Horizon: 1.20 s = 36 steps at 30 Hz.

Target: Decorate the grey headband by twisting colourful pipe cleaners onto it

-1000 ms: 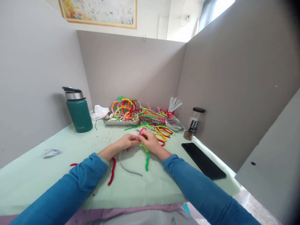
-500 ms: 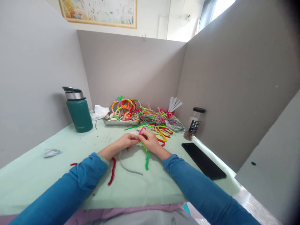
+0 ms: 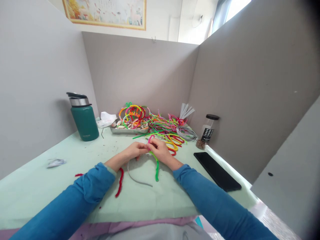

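Observation:
My left hand [image 3: 135, 150] and my right hand [image 3: 159, 150] meet at the middle of the table, their fingertips pinched together on a pipe cleaner piece. Its pink loop [image 3: 151, 138] rises above the fingertips, and a green pipe cleaner end [image 3: 157, 170] hangs below my right hand. From beneath my left hand a thin grey wire [image 3: 139, 182] curves towards the front. A red pipe cleaner [image 3: 120, 184] lies beside my left wrist. Just behind my right hand are yellow and red bent pipe cleaners [image 3: 173, 144].
A green bottle [image 3: 85, 122] stands at the left. Behind my hands sit a metal tray [image 3: 130, 131] with pipe cleaner rings, a pipe cleaner pile [image 3: 163, 122] and a wire coil [image 3: 186, 133]. A jar [image 3: 207, 132] and a black phone [image 3: 217, 170] are at the right.

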Each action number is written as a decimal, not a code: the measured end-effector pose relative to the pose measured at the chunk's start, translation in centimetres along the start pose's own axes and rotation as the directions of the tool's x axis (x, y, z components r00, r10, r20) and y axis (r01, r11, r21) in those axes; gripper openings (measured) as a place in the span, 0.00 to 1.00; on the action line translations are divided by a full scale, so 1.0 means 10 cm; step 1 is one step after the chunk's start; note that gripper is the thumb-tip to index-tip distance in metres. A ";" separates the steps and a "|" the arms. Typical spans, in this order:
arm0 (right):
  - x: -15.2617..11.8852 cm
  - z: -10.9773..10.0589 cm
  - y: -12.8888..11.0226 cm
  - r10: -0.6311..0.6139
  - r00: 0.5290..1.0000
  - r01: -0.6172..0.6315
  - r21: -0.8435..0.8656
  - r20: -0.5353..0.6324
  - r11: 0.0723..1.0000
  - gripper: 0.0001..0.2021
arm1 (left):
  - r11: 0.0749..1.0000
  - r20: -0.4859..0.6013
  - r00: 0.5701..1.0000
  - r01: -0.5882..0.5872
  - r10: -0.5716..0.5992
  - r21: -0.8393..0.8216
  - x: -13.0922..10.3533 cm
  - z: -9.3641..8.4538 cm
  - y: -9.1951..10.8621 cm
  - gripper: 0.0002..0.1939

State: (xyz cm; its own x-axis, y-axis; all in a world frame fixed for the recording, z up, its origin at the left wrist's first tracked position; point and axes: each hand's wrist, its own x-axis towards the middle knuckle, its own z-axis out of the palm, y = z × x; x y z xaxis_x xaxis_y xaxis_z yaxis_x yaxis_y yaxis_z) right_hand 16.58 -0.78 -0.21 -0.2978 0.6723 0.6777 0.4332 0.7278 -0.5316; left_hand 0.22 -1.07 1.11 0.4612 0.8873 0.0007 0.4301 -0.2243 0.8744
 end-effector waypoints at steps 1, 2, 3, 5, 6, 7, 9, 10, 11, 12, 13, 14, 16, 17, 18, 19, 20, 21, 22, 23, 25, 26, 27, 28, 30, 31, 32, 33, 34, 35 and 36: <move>0.00 0.00 0.00 0.007 1.000 -0.007 0.003 0.004 1.000 0.10 | 1.000 0.002 1.000 0.003 -0.003 -0.002 0.00 0.00 0.00 0.23; 0.00 0.00 0.00 0.015 1.000 -0.015 0.008 0.009 1.000 0.09 | 1.000 0.004 1.000 0.005 -0.005 -0.003 0.00 0.00 0.01 0.23; -0.01 0.00 0.00 0.023 1.000 -0.023 0.013 0.012 1.000 0.09 | 1.000 0.005 1.000 0.004 -0.004 -0.003 -0.01 0.00 0.01 0.23; -0.01 0.00 0.00 0.033 0.999 -0.033 0.019 0.016 0.999 0.09 | 1.000 0.003 1.000 -0.001 0.001 -0.003 0.00 0.00 0.01 0.23; -0.01 0.00 -0.01 0.034 0.999 -0.034 0.020 0.016 0.999 0.09 | 1.000 0.002 1.000 -0.004 0.004 -0.003 0.00 0.00 0.01 0.23; -0.01 -0.01 -0.01 0.033 0.999 -0.033 0.020 0.016 0.999 0.09 | 1.000 0.003 1.000 -0.005 0.005 -0.003 0.00 0.00 0.02 0.23; -0.01 -0.01 -0.01 0.028 0.999 -0.029 0.021 0.017 0.999 0.09 | 1.000 0.006 1.000 -0.006 0.006 -0.001 -0.01 0.00 0.01 0.23; -0.01 -0.01 -0.02 0.026 1.000 -0.026 0.021 0.017 0.999 0.09 | 1.000 0.010 1.000 -0.006 0.006 0.001 -0.01 0.00 0.01 0.23; -0.01 -0.01 -0.02 0.025 1.000 -0.026 0.022 0.017 0.999 0.09 | 1.000 0.013 1.000 -0.008 0.008 0.002 -0.01 0.00 0.01 0.23; -0.01 -0.01 -0.01 0.026 1.000 -0.027 0.022 0.017 0.999 0.09 | 1.000 0.015 1.000 -0.011 0.011 0.002 -0.01 0.00 0.01 0.23; -0.01 -0.01 -0.01 0.028 0.999 -0.028 0.022 0.016 0.999 0.09 | 1.000 0.019 1.000 -0.015 0.015 0.000 -0.02 -0.01 0.01 0.23; -0.01 -0.01 -0.01 0.031 0.999 -0.031 0.021 0.016 0.999 0.09 | 1.000 0.022 1.000 -0.020 0.020 -0.005 -0.02 -0.01 0.01 0.23; -0.01 -0.01 -0.01 0.036 0.999 -0.036 0.019 0.017 0.999 0.09 | 0.999 0.030 0.999 -0.027 0.028 -0.019 -0.02 -0.01 0.01 0.23; -0.01 -0.01 0.00 0.038 0.999 -0.038 0.018 0.017 0.999 0.09 | 0.999 0.032 0.999 -0.028 0.029 -0.025 -0.02 -0.02 0.02 0.23; -0.01 -0.01 0.00 0.040 0.999 -0.040 0.017 0.016 0.999 0.09 | 0.999 0.037 0.999 -0.023 0.025 -0.030 -0.02 -0.02 0.02 0.23; -0.01 -0.01 0.00 0.041 0.999 -0.041 0.017 0.014 0.999 0.09 | 0.999 0.042 0.999 -0.017 0.019 -0.032 -0.02 -0.02 0.03 0.23; -0.01 -0.01 0.00 0.041 0.999 -0.041 0.018 0.013 0.999 0.09 | 0.999 0.046 0.999 -0.009 0.011 -0.031 -0.02 -0.02 0.03 0.23; -0.01 -0.01 0.00 0.040 0.999 -0.040 0.020 0.011 0.999 0.09 | 1.000 0.052 0.999 -0.003 0.004 -0.025 -0.01 -0.02 0.02 0.23; -0.01 -0.01 0.00 0.038 0.999 -0.038 0.024 0.011 0.999 0.09 | 1.000 0.052 0.999 0.000 0.001 -0.014 0.00 -0.02 0.02 0.23; -0.01 -0.01 -0.01 0.034 0.999 -0.034 0.028 0.011 0.999 0.09 | 1.000 0.034 0.999 -0.012 0.013 -0.008 0.00 -0.02 0.01 0.23; -0.01 -0.01 -0.01 0.023 1.000 -0.024 0.036 0.011 0.999 0.09 | 0.999 0.007 0.999 -0.035 0.035 -0.003 0.01 -0.01 -0.02 0.22; -0.01 -0.01 -0.01 0.018 1.000 -0.018 0.038 0.011 0.999 0.09 | 1.000 -0.003 1.000 -0.030 0.030 0.009 0.02 -0.01 -0.03 0.22; -0.01 -0.01 -0.01 0.013 1.000 -0.013 0.040 0.010 0.999 0.09 | 1.000 -0.015 1.000 -0.026 0.026 0.016 0.02 -0.01 -0.04 0.22; -0.01 -0.01 0.00 0.009 1.000 -0.009 0.041 0.009 0.999 0.09 | 1.000 -0.020 1.000 -0.020 0.020 0.021 0.02 -0.01 -0.04 0.22; -0.01 0.00 0.00 0.005 1.000 -0.005 0.041 0.007 0.999 0.10 | 1.000 -0.025 1.000 -0.010 0.011 0.025 0.02 -0.01 -0.04 0.23; -0.01 0.00 0.01 0.005 1.000 -0.005 0.041 0.006 0.999 0.10 | 1.000 -0.024 1.000 -0.008 0.008 0.025 0.02 -0.01 -0.04 0.23; -0.01 0.00 0.01 0.006 1.000 -0.006 0.041 0.007 0.999 0.09 | 1.000 -0.024 1.000 -0.007 0.007 0.024 0.02 -0.01 -0.03 0.23; -0.01 0.00 0.01 0.007 1.000 -0.008 0.042 0.009 0.999 0.09 | 1.000 -0.026 1.000 -0.006 0.006 0.025 0.02 -0.01 -0.03 0.23; -0.01 0.00 0.02 0.008 1.000 -0.009 0.044 0.012 0.999 0.09 | 1.000 -0.026 1.000 -0.006 0.007 0.027 0.02 -0.01 -0.03 0.23; -0.01 0.00 0.02 0.009 1.000 -0.009 0.046 0.015 0.999 0.08 | 1.000 -0.028 1.000 -0.006 0.007 0.030 0.02 -0.01 -0.03 0.23; 0.00 0.01 0.02 0.009 1.000 -0.009 0.049 0.017 0.999 0.08 | 0.999 -0.032 0.999 -0.005 0.006 0.035 0.02 -0.01 -0.03 0.23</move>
State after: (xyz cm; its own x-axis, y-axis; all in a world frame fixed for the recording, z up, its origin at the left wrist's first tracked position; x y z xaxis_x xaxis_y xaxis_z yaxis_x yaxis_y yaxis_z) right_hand 16.62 -0.67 -0.37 -0.3085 0.6807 0.6645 0.3940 0.7272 -0.5621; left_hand 0.11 -0.77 0.87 0.4392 0.8981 0.0214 0.4546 -0.2428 0.8570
